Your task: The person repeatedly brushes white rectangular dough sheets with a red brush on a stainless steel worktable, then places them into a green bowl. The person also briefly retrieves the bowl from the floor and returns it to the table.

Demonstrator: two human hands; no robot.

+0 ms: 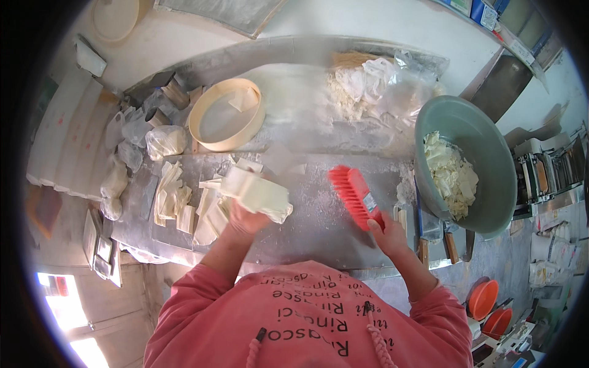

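My left hand (247,222) is closed under a stack of pale, floury dough sheets (262,195), held up above the worktop. In my right hand (390,234) is the handle of a red bench brush (354,191), its bristles facing left over the bare metal. The brush and the stack are apart. Cut dough strips (211,216) lie in a loose pile beside and partly behind my left hand. Farther left sits another bunch of folded dough strips (170,199). Flour dusts the metal worktop (319,230).
A large grey-green basin (498,165) with dough scraps (451,178) stands at the right. Wooden-handled tools (452,248) lie near the front right edge. A round sieve (258,126), flour (288,92) and plastic bags (368,76) are at the back.
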